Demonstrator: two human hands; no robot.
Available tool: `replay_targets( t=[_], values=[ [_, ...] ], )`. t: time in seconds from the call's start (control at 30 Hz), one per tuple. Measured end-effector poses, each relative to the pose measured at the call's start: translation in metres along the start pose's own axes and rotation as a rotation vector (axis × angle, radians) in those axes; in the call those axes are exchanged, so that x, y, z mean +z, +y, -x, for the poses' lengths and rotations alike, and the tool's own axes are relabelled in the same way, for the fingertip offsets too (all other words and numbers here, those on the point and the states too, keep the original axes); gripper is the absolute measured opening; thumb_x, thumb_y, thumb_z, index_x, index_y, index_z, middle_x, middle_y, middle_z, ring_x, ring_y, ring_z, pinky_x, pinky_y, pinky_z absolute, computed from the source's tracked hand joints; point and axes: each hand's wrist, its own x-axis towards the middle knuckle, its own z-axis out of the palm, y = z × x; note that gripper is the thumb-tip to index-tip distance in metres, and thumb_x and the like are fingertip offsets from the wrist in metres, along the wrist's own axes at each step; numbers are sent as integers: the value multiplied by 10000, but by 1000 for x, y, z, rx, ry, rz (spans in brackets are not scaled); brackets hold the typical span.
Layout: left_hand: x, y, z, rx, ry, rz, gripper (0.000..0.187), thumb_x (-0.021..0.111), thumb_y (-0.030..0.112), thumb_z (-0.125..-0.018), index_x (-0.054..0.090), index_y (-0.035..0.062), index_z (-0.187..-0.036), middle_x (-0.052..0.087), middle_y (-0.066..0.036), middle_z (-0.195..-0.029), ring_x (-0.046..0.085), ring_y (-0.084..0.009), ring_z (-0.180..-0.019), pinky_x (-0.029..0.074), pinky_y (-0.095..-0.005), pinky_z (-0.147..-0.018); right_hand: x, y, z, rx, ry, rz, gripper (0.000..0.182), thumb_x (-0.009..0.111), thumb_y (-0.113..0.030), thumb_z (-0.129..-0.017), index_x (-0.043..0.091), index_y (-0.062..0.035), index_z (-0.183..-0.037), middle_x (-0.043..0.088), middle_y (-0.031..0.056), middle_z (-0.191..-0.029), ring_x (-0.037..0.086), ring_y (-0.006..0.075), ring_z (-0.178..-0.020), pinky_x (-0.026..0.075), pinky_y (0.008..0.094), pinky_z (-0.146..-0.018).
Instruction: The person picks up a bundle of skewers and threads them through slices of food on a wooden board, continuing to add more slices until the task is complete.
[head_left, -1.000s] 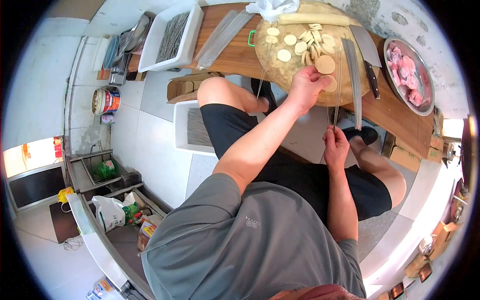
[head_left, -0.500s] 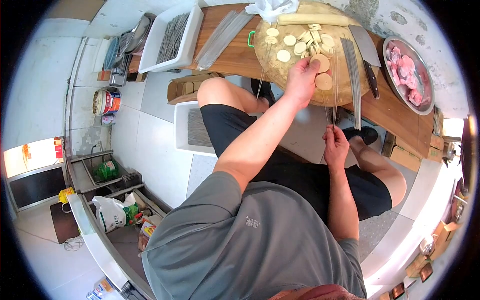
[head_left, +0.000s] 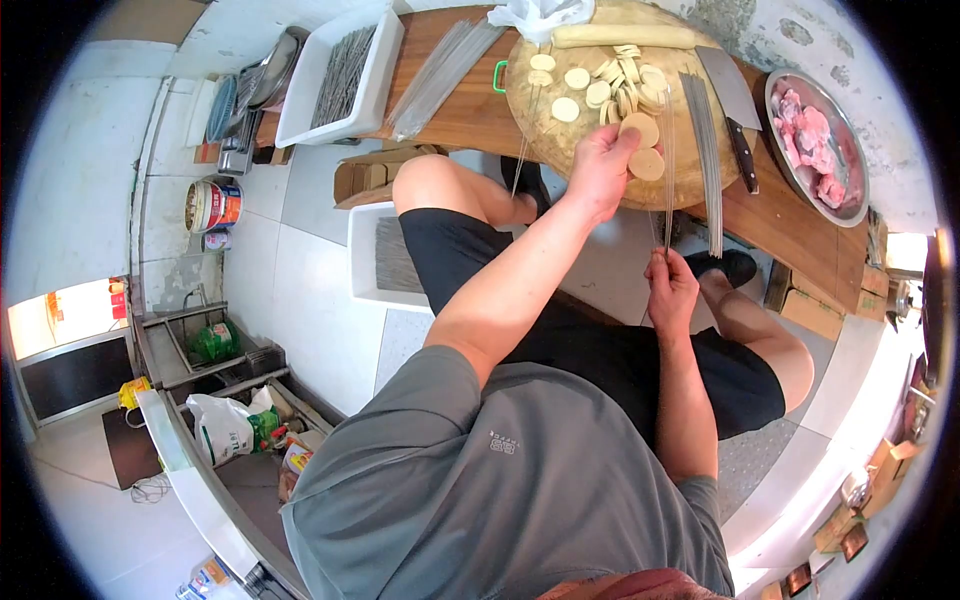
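Observation:
My left hand [head_left: 603,172] pinches a pale yellow round slice [head_left: 642,128] over the front of the round chopping board [head_left: 565,140]. A second round slice [head_left: 647,165] sits just below it on a thin skewer. Low in front of my lap, my right hand [head_left: 672,290] is closed on the lower ends of several thin metal skewers [head_left: 668,205] that point up toward the board. More cut slices [head_left: 597,94] lie loose and in overlapping rows behind my left hand. At the board's far side rests an uncut pale log [head_left: 622,37].
A cleaver [head_left: 728,95] and a bundle of skewers [head_left: 703,150] lie on the board's right. Beyond them stands a steel bowl [head_left: 860,150] of raw meat. Leftward are bagged skewers [head_left: 440,80] and a white bin [head_left: 290,125] of skewers; another bin [head_left: 365,260] stands on the floor.
Both hands keep their grips and almost the same places. The slices at my left hand shift very slightly; the whole view has moved a little.

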Motion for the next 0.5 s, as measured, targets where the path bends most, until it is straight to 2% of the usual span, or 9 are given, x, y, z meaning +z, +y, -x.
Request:
replay_targets(
  t=[0.1,0.2,0.3,0.5],
  values=[
    [2,1,2,-16,7,29,171,532,137,-951,616,41,-1063,663,-55,-950,629,-133,-867,505,-256,-715,-1,-2,-1,-14,12,-10,162,568,-119,-928,623,26,-975,584,2,-702,527,65,-659,444,216,-619],
    [-6,-6,3,-6,-65,-118,150,579,108,-918,622,80,-1059,663,-13,-950,609,-95,-864,479,-232,-694,-1,-2,-1,-33,19,4,163,571,-123,-928,625,24,-972,589,4,-707,533,65,-662,449,217,-623],
    [-6,-11,7,-28,-18,-110,157,606,86,-894,627,100,-1049,669,31,-961,583,-44,-806,416,-199,-635,-1,-1,-1,-46,18,0,163,573,-123,-927,627,23,-976,589,5,-707,535,66,-667,450,217,-627],
    [-7,-15,9,-67,-27,-100,175,596,81,-901,623,94,-1073,671,21,-975,584,-46,-809,428,-205,-649,-2,0,0,7,25,-41,170,577,-124,-926,628,25,-990,590,1,-725,534,67,-676,446,214,-630]
  ],
)
